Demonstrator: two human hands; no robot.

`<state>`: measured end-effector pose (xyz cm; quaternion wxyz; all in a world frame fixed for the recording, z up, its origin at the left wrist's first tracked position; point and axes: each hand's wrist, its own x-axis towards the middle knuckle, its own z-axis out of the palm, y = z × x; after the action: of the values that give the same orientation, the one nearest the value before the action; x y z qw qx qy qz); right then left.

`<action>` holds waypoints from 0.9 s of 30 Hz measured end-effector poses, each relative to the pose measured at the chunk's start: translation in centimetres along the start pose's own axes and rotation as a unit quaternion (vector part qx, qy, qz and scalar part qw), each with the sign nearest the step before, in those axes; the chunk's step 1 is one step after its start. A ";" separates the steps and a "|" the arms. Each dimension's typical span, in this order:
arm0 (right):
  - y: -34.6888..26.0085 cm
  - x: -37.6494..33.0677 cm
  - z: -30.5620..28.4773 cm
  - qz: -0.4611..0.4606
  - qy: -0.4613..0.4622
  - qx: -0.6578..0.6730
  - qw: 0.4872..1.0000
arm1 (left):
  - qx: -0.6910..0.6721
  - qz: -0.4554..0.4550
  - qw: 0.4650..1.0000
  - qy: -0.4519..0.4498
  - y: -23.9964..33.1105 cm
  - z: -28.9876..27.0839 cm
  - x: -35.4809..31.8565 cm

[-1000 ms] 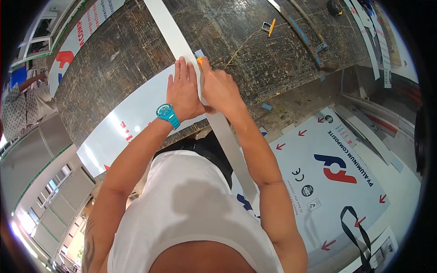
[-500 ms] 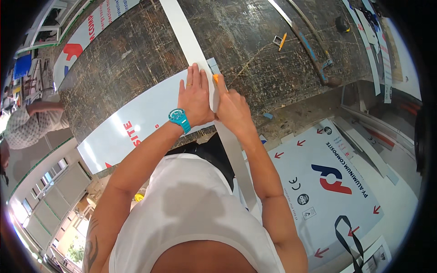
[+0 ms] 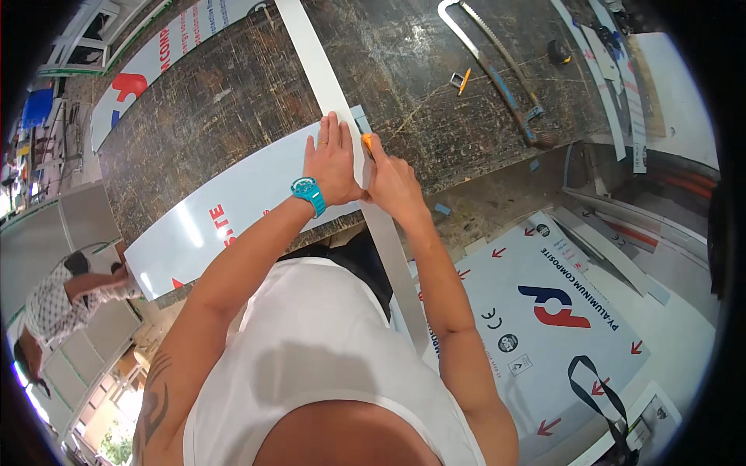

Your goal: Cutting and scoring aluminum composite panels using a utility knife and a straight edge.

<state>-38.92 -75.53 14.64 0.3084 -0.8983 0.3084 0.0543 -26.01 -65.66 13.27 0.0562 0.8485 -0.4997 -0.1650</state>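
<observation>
My left hand lies flat, fingers stretched forward, pressing on a long white straight strip and the panel beside it. A turquoise watch is on that wrist. Under the strip lies a light grey-blue composite panel with a curved far edge and red print. My right hand is closed around an orange utility knife, held against the strip's right edge. The knife's blade tip is too small to make out. A narrow end of the panel shows right of the strip.
On the dark, scuffed workbench lie a bow saw, a small orange cutter-like piece and a tape measure. Another printed panel leans low at right. A person stands at the panel's left end.
The view has shifted slightly, showing more of the saw. The person at left now appears lower, by the panel's left end. My hands keep nearly the same place on the strip.
</observation>
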 end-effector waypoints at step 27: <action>-0.2 -16.9 6.3 0.062 0.283 0.034 0.956 | -0.487 0.351 0.791 0.119 1.7 -21.7 -22.4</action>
<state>-51.82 -62.93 14.51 0.2351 -0.8449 0.4397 -0.1940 -30.09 -48.56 39.11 0.5750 0.4876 -0.6064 -0.2529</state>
